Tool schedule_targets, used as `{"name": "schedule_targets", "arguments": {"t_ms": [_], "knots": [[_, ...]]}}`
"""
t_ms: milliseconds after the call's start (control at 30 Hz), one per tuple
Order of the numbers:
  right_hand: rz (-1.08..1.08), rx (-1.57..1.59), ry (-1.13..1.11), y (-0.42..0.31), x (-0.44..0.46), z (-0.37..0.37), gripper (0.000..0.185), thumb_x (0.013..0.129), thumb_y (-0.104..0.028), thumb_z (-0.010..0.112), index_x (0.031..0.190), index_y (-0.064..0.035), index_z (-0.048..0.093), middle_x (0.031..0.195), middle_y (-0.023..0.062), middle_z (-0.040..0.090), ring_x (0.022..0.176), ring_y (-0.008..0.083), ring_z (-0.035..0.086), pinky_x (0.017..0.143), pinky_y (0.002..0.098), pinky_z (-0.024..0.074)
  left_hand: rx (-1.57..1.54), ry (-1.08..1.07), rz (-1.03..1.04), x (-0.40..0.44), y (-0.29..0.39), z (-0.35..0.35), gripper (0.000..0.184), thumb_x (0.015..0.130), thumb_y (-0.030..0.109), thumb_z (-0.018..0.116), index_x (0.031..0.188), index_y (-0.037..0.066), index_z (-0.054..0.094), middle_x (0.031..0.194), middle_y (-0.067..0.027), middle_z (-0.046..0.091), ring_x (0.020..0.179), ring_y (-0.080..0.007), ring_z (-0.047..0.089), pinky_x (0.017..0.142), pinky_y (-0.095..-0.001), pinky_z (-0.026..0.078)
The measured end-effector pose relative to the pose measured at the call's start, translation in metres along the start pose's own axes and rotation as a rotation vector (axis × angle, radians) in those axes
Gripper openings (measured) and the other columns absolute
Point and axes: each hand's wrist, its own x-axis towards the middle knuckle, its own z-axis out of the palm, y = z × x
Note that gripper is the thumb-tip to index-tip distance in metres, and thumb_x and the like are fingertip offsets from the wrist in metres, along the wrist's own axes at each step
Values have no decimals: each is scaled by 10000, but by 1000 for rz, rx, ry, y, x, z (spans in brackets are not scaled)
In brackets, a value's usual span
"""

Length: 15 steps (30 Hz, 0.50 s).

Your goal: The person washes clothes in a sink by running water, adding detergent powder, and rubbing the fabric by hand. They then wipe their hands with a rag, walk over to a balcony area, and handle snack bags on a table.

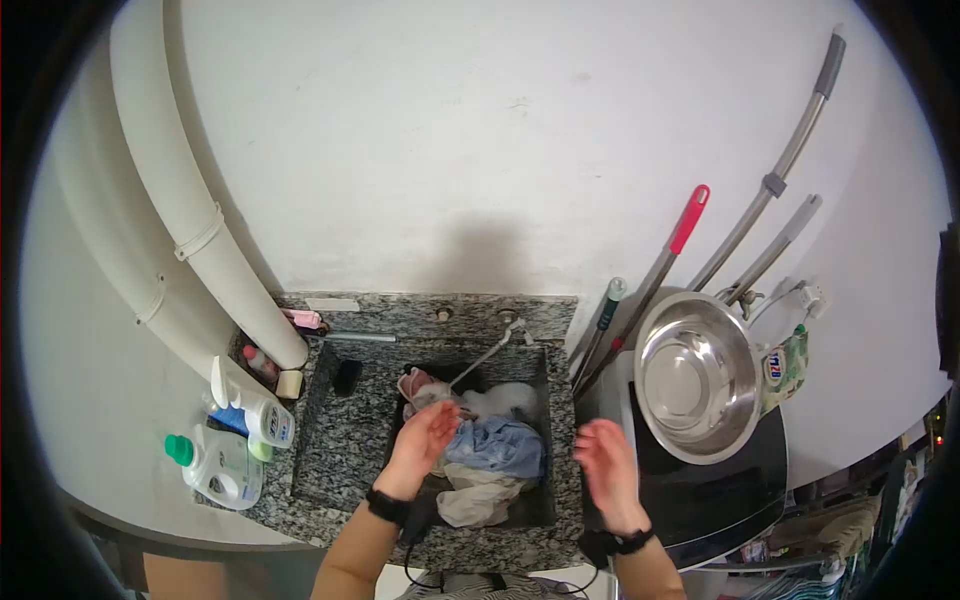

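Open hands [427, 438] [607, 465] near clothes [495, 447], bottle label [279, 426] blurred

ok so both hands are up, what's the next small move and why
Probably bring the right hand in over the blue cloth: it hangs open past the right edge of the sink, while the left hand is already over the sink's left part, with the cloth lying between them.

Two bare hands [427, 432] are hovering, two black wristbands [388, 507] are circling wrists, two white pipes [165, 150] are running down, four poles [689, 218] are leaning, one metal basin [742, 395] is resting, one tap [518, 330] is jutting out
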Motion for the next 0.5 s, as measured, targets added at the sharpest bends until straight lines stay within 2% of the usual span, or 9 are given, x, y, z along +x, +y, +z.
{"name": "schedule_targets", "arguments": {"t_ms": [33,100,233,300,333,367,433,467,500], "knots": [[203,104,-20,21,19,10,179,874,-162,561,1025,-66,543,945,64,601,804,166,575,696,272,461,-41,-62,5,13,4,3,276,899,271,534,1065,54,573,994,-71,619,888,-172,575,787,-284,459],[355,159,9,67,58,30,214,877,-180,559,1064,-78,539,983,43,594,867,154,556,747,293,447,-129,-98,-44,42,10,3,309,904,283,523,1094,42,558,1041,-90,601,934,-188,564,825,-298,456],[304,26,71,151,122,48,261,884,-209,557,1114,-92,520,1034,36,582,918,168,544,784,295,432,-360,-129,-177,92,12,-16,376,919,301,491,1166,18,514,1175,-138,532,1052,-230,520,897,-325,445],[241,-67,184,178,150,43,290,890,-202,547,1154,-88,504,1067,48,565,938,170,532,792,293,427,-394,-120,-231,117,6,-29,385,925,296,476,1187,15,495,1210,-144,507,1084,-245,503,927,-345,429],[234,41,183,192,165,35,315,903,-198,529,1183,-61,485,1120,77,546,990,190,528,846,316,431,-404,-117,-249,129,2,-32,380,928,296,469,1187,19,497,1211,-137,509,1080,-239,505,929,-347,424],[230,35,199,199,175,30,315,903,-198,529,1183,-61,485,1120,77,546,990,190,528,846,316,431,-412,-112,-267,140,-3,-35,376,931,297,462,1186,24,500,1212,-129,511,1077,-232,507,930,-350,419],[338,325,90,206,197,25,317,915,-202,509,1178,-27,478,1146,111,539,1056,217,517,918,350,421,-357,-82,-274,168,-21,-44,361,935,288,453,1182,29,504,1203,-115,522,1076,-217,509,922,-346,417],[369,383,82,210,206,24,306,923,-193,492,1166,-8,478,1178,141,525,1114,238,495,976,361,394,-295,-53,-261,178,-27,-44,347,939,279,445,1178,34,509,1193,-100,533,1074,-201,511,915,-342,416],[365,384,94,214,212,21,306,923,-193,492,1166,-8,478,1178,141,525,1114,238,495,976,361,394,-293,-53,-273,186,-33,-43,347,939,279,445,1178,34,509,1193,-100,533,1074,-201,511,915,-342,416]]}}
